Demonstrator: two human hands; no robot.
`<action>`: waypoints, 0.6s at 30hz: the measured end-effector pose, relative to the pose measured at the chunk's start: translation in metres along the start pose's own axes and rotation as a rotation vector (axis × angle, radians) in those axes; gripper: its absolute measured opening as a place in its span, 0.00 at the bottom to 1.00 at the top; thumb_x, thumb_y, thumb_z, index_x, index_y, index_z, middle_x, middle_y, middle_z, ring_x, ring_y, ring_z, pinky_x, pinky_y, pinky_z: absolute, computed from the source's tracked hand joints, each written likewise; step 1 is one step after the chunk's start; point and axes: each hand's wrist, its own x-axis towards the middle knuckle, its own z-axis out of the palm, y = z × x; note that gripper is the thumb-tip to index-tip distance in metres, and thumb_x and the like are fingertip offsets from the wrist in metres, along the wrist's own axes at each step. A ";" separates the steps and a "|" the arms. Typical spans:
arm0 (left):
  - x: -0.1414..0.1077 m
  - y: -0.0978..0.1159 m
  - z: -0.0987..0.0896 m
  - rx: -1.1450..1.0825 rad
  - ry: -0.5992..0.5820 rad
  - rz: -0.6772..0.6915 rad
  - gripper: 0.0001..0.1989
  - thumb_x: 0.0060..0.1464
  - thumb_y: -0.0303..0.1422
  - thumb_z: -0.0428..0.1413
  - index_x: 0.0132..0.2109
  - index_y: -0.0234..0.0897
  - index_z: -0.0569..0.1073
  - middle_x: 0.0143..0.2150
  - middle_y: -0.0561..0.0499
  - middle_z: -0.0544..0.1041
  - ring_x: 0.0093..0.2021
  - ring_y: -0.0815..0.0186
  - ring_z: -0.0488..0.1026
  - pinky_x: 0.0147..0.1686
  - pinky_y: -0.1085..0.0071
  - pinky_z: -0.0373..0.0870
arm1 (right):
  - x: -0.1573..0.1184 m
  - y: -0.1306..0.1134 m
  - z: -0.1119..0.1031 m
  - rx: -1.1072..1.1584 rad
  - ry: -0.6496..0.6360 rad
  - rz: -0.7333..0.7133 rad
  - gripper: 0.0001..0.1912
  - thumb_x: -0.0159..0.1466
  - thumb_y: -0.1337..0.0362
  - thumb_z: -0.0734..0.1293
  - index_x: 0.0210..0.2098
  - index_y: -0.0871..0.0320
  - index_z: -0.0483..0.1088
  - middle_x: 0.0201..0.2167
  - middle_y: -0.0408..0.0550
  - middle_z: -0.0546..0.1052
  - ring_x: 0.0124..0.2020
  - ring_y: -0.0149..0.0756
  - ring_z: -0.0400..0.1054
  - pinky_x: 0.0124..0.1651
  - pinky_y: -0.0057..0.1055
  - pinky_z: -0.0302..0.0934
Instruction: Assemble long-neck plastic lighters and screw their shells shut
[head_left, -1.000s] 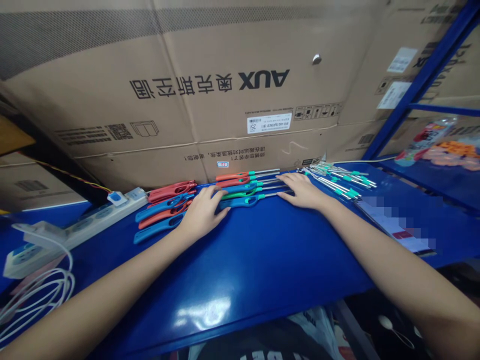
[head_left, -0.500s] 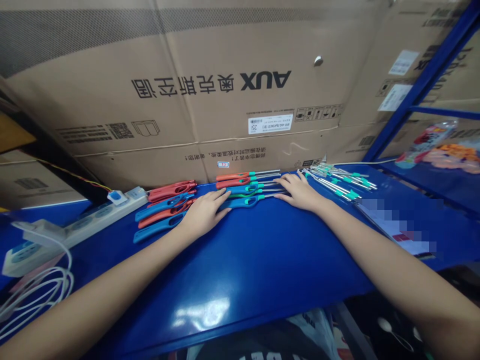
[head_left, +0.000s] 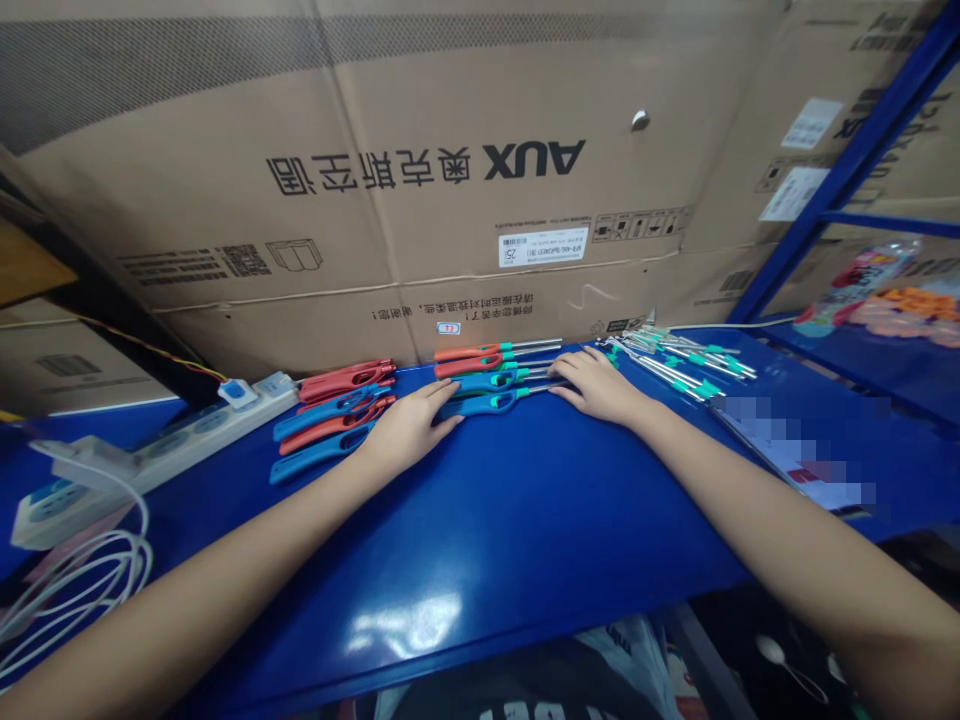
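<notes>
My left hand (head_left: pixel 411 425) rests with its fingers apart at the handle ends of the blue lighters (head_left: pixel 487 403) in the middle group. Above them lie orange-red lighters (head_left: pixel 469 364) with metal tubes pointing right. At the tube tips lies my right hand (head_left: pixel 596 385), its fingers spread and touching the ends. Left of my left hand is a group of red and blue handles (head_left: pixel 322 440) without tubes. To the right of my right hand, loose metal tubes with green parts (head_left: pixel 679 370) lie in a pile.
A large cardboard box (head_left: pixel 435 230) stands behind the blue table (head_left: pixel 480 540). At the left are a power strip (head_left: pixel 187 435) and a coiled white cable (head_left: pixel 90 580). A blurred flat item (head_left: pixel 802 460) lies at the right, with a bottle (head_left: pixel 855 290) beyond the blue frame.
</notes>
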 end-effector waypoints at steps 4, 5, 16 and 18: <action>0.000 0.002 0.001 -0.006 -0.004 -0.030 0.28 0.63 0.40 0.56 0.65 0.29 0.69 0.67 0.38 0.68 0.65 0.52 0.69 0.66 0.57 0.66 | 0.000 0.002 0.001 -0.004 -0.015 -0.007 0.13 0.72 0.58 0.62 0.53 0.54 0.70 0.54 0.53 0.76 0.58 0.49 0.68 0.67 0.60 0.51; 0.000 0.002 0.001 -0.006 -0.005 -0.038 0.28 0.63 0.40 0.56 0.65 0.29 0.69 0.68 0.37 0.68 0.66 0.51 0.69 0.66 0.56 0.66 | 0.000 0.002 0.002 -0.006 -0.017 -0.008 0.14 0.73 0.58 0.61 0.54 0.54 0.70 0.56 0.53 0.76 0.59 0.49 0.68 0.67 0.60 0.51; 0.000 0.003 0.003 -0.009 -0.028 -0.107 0.32 0.61 0.42 0.57 0.67 0.29 0.67 0.69 0.36 0.65 0.66 0.50 0.68 0.65 0.56 0.66 | -0.001 0.003 0.003 -0.001 -0.018 0.015 0.16 0.72 0.57 0.60 0.54 0.55 0.73 0.62 0.56 0.71 0.64 0.52 0.64 0.68 0.62 0.50; -0.001 0.006 0.001 -0.004 -0.034 -0.117 0.33 0.61 0.43 0.58 0.67 0.31 0.66 0.70 0.36 0.64 0.66 0.49 0.68 0.64 0.56 0.67 | -0.002 0.004 0.003 0.008 -0.005 0.013 0.16 0.72 0.58 0.61 0.54 0.55 0.73 0.62 0.57 0.71 0.64 0.53 0.64 0.68 0.62 0.51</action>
